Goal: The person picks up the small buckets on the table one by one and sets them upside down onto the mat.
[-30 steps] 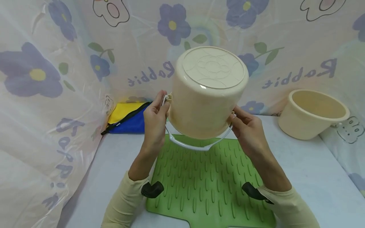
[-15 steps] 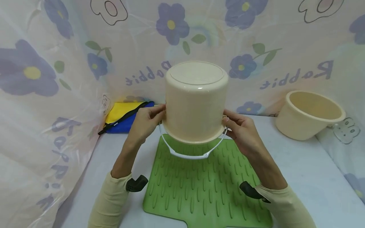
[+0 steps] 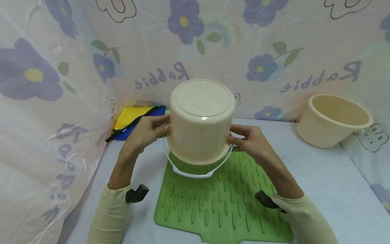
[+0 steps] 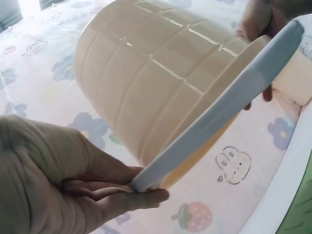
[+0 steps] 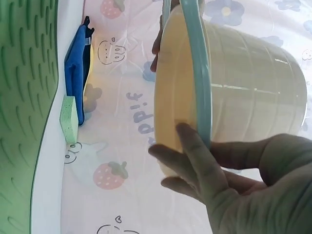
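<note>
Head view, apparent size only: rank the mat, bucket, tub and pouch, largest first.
1. Mat
2. Bucket, though nearness may enlarge it
3. Tub
4. Pouch, partly covered

I find the bucket (image 3: 199, 135) glossy plastic; its handle (image 3: 195, 175), smooth plastic; the mat (image 3: 213, 206), ridged and rubbery-looking; the pouch (image 3: 131, 118), matt cloth.

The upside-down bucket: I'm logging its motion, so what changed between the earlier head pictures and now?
The bucket has come lower and shifted left in the head view, and the left hand and right hand moved with it. Neither let go. It stays upside down, its handle hanging below; the green mat, pouch and tub stayed put.
</note>
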`<state>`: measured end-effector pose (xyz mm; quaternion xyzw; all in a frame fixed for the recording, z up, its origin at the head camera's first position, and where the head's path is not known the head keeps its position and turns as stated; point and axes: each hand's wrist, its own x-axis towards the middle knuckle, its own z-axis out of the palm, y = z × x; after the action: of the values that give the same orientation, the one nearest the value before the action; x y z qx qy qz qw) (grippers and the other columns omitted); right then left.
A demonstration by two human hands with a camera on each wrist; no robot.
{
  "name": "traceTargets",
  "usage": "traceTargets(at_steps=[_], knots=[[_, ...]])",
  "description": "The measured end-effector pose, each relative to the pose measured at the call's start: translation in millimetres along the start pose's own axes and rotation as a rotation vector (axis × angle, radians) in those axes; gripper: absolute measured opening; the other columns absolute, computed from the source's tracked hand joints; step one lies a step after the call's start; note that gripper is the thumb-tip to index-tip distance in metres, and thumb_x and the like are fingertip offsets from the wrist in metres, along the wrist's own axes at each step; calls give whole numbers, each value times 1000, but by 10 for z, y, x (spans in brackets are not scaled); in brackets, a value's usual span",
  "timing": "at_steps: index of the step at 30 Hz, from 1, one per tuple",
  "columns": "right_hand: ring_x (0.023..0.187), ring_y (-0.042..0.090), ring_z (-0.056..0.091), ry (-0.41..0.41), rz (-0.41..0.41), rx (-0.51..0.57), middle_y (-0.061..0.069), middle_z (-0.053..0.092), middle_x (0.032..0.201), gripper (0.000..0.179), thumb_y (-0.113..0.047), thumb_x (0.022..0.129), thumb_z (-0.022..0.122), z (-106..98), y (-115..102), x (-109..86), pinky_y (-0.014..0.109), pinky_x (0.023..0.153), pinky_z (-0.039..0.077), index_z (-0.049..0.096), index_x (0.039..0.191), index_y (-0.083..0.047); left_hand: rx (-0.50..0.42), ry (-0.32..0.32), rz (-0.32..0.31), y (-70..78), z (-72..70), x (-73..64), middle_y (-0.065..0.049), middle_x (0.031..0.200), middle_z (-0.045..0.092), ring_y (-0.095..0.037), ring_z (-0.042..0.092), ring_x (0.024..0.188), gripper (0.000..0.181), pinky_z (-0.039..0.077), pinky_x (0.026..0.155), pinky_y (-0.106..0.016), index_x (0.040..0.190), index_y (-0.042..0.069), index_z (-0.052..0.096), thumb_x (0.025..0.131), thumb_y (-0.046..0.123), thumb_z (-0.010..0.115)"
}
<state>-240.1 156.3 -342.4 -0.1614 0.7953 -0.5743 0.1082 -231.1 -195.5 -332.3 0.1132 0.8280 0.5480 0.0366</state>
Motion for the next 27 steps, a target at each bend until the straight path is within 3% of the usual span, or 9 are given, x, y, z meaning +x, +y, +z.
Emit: traceTargets(at_steps=[6,10,15,20,27], knots=[[104,32,79,-49,-21,-104,27,63,143,45,-3,99,70,62,62,29,32,80,67,60,142,5,88,-110,-57,-90,-85,24,-24,151,57,-40,65,132,60,61,100,-43,159,2,40,103,4,63],[104,37,78,-44,-40,-196,29,64,141,38,-2,97,72,84,54,18,30,78,67,66,133,8,156,-124,-83,-170,-88,92,-26,137,67,-38,72,121,51,62,100,-47,151,-3,51,102,4,64],[94,33,80,-58,-80,-335,27,68,122,24,-1,95,73,84,72,17,26,74,66,74,117,8,211,-125,-105,-245,-94,148,-25,120,76,-28,78,102,36,65,94,-44,134,-6,66,100,5,68],[85,28,81,-176,-67,-328,25,75,106,21,-1,95,73,124,142,67,29,72,67,73,112,11,244,-148,-145,-308,-137,151,-23,113,77,-23,79,91,26,66,90,-44,122,-6,74,98,5,71],[75,23,79,-331,-23,-367,16,79,89,9,-2,91,77,223,275,122,38,71,68,78,96,5,286,-287,-199,-479,-115,184,-19,99,76,-19,77,82,11,67,85,-42,104,-5,74,95,1,74]])
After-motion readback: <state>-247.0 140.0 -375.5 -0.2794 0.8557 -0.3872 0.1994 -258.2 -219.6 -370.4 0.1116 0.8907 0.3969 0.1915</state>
